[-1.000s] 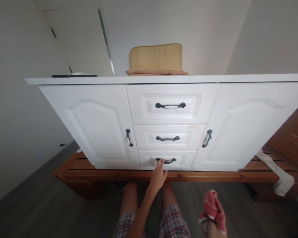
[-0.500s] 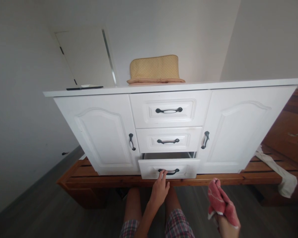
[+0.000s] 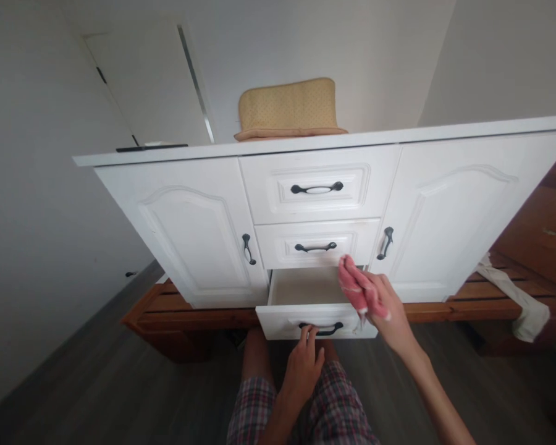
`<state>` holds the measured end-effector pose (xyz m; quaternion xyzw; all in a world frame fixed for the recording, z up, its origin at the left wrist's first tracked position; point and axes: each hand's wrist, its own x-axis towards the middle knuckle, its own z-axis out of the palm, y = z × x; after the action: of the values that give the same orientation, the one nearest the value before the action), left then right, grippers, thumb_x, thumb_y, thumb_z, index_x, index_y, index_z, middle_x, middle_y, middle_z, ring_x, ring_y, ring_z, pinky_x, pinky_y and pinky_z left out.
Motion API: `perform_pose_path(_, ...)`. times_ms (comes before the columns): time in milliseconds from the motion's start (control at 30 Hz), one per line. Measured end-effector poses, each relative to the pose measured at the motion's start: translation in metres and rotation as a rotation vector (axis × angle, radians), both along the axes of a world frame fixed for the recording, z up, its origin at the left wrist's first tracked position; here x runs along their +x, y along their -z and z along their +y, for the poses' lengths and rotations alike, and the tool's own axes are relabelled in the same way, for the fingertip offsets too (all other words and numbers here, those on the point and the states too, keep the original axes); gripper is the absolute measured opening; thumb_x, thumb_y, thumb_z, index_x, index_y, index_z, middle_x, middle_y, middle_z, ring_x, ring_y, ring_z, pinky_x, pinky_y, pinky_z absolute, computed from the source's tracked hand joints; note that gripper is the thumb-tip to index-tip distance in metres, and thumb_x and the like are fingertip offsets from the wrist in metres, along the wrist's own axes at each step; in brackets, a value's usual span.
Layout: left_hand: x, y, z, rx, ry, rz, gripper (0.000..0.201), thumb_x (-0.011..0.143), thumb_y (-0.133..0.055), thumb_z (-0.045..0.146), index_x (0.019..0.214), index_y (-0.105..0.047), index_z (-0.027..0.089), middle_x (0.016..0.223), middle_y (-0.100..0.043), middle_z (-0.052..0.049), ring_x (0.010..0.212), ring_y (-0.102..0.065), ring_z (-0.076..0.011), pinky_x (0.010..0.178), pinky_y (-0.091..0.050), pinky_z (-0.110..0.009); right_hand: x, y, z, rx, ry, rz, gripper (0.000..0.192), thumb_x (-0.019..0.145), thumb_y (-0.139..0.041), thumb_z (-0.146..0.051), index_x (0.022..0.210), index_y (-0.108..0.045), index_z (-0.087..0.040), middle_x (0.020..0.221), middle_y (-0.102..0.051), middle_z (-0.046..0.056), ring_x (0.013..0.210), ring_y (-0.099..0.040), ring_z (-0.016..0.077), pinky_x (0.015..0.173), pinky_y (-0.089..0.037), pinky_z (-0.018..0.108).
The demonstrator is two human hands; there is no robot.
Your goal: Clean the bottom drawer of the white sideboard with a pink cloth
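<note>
In the lower middle of the frame the bottom drawer point(image 3: 315, 309) of the white cabinet point(image 3: 189, 228) stands pulled out toward the person, and its long axis runs left to right across the picture. The left hand point(image 3: 306, 364) is just below the drawer front, with the fingers curled up onto the dark handle point(image 3: 322, 329), so it touches the handle from underneath; the grip looks loose, not a full fist. The right hand point(image 3: 384, 306) is nearer to the open top of the drawer: it is closed around a crumpled red cloth point(image 3: 354, 287), which sticks out up and to the left from the fingers, over the right end of the drawer opening. Whether the cloth touches the drawer I cannot tell. The part of the drawer inside that shows is pale and bare; the right part is hidden behind the cloth and hand. The two drawers above are shut, and so are both doors at the sides. On the top surface point(image 3: 398, 135) of the cabinet lies a yellow cushion point(image 3: 290, 108), and at the upper left a flat dark object point(image 3: 151, 147). The cabinet rests on a wooden frame point(image 3: 176, 315), and a white cloth point(image 3: 514, 296) hangs at the right.
</note>
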<state>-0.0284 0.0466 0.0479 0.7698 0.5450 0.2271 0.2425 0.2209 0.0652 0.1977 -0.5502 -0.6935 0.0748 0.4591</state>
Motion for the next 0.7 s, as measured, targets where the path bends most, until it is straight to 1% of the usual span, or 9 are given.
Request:
perform_pose_path(67, -0.002, -0.004, -0.006, 0.025, 0.024, 0.002, 0.047, 0.106, -0.047, 0.022, 0.152, -0.056, 0.02, 0.161, -0.058, -0.015, 0.135, -0.07, -0.0291, 0.115, -0.058, -0.046, -0.025, -0.014, 0.025, -0.112, -0.148, -0.169, 0.046, 0.109, -0.052, -0.037, 0.154, -0.062, -0.031, 0.122, -0.065, 0.011, 0.109, -0.068, 0.0257, 0.097, -0.058, 0.038)
perform_pose_path(100, -0.003, -0.006, -0.01, 0.035, 0.038, 0.001, 0.045, 0.106, -0.047, 0.021, 0.15, -0.056, 0.021, 0.158, -0.059, -0.014, 0.134, -0.07, -0.029, 0.114, -0.059, -0.046, -0.037, -0.017, 0.038, -0.164, -0.216, -0.277, 0.044, 0.108, -0.054, -0.03, 0.151, -0.064, -0.029, 0.122, -0.064, 0.011, 0.111, -0.068, 0.0253, 0.097, -0.057, 0.037)
perform_pose_path(167, -0.006, -0.008, -0.017, 0.049, 0.052, 0.004, 0.041, 0.108, -0.049, 0.022, 0.149, -0.054, 0.021, 0.156, -0.06, -0.014, 0.131, -0.071, -0.029, 0.112, -0.061, -0.047, -0.061, -0.016, 0.066, -0.268, -0.309, -0.504, 0.045, 0.102, -0.056, -0.017, 0.145, -0.067, -0.025, 0.124, -0.065, 0.012, 0.112, -0.068, 0.0253, 0.095, -0.055, 0.034)
perform_pose_path(233, -0.008, -0.009, -0.024, 0.052, 0.051, 0.016, 0.038, 0.109, -0.052, 0.022, 0.147, -0.054, 0.021, 0.154, -0.06, -0.014, 0.128, -0.072, -0.0292, 0.108, -0.063, -0.047, -0.083, -0.009, 0.095, -0.348, -0.351, -0.672, 0.045, 0.097, -0.062, -0.014, 0.14, -0.07, -0.021, 0.129, -0.066, 0.014, 0.107, -0.07, 0.0256, 0.09, -0.054, 0.032)
perform_pose_path(367, -0.01, -0.011, -0.039, 0.061, 0.057, 0.015, 0.032, 0.11, -0.055, 0.022, 0.142, -0.054, 0.023, 0.149, -0.061, -0.012, 0.12, -0.076, -0.0274, 0.103, -0.065, -0.045, -0.122, 0.014, 0.147, -0.511, -0.397, -0.896, 0.055, 0.095, -0.07, -0.015, 0.149, -0.066, -0.022, 0.133, -0.072, 0.016, 0.11, -0.074, 0.0288, 0.086, -0.053, 0.031)
perform_pose_path(500, -0.011, -0.009, -0.05, 0.059, 0.051, 0.005, 0.031, 0.109, -0.059, 0.021, 0.14, -0.055, 0.024, 0.143, -0.063, -0.01, 0.117, -0.077, -0.0257, 0.102, -0.066, -0.044, -0.151, 0.044, 0.182, -0.637, -0.355, -1.006, 0.054, 0.084, -0.085, -0.017, 0.136, -0.074, -0.017, 0.132, -0.073, 0.021, 0.111, -0.076, 0.0337, 0.086, -0.056, 0.033)
perform_pose_path(533, -0.011, -0.009, -0.053, 0.056, 0.043, 0.008, 0.031, 0.109, -0.059, 0.021, 0.14, -0.056, 0.024, 0.142, -0.063, -0.01, 0.117, -0.077, -0.0257, 0.102, -0.066, -0.043, -0.156, 0.051, 0.187, -0.644, -0.34, -1.019, 0.058, 0.08, -0.088, -0.019, 0.136, -0.073, -0.016, 0.134, -0.072, 0.023, 0.113, -0.076, 0.0347, 0.089, -0.057, 0.035)
perform_pose_path(600, -0.011, -0.009, -0.057, 0.045, 0.032, 0.022, 0.031, 0.109, -0.06, 0.022, 0.14, -0.056, 0.024, 0.142, -0.063, -0.01, 0.118, -0.077, -0.0261, 0.102, -0.066, -0.043, -0.165, 0.066, 0.195, -0.638, -0.307, -1.031, 0.076, 0.075, -0.095, -0.026, 0.144, -0.066, -0.014, 0.143, -0.065, 0.027, 0.121, -0.073, 0.0372, 0.096, -0.058, 0.038)
perform_pose_path(700, -0.012, -0.012, -0.059, 0.029, 0.036, 0.044, 0.033, 0.109, -0.062, 0.023, 0.141, -0.056, 0.024, 0.143, -0.063, -0.009, 0.116, -0.077, -0.0256, 0.102, -0.066, -0.042, -0.174, 0.084, 0.209, -0.595, -0.263, -1.018, 0.102, 0.075, -0.097, -0.041, 0.159, -0.049, -0.008, 0.153, -0.055, 0.035, 0.132, -0.066, 0.0426, 0.105, -0.057, 0.045)
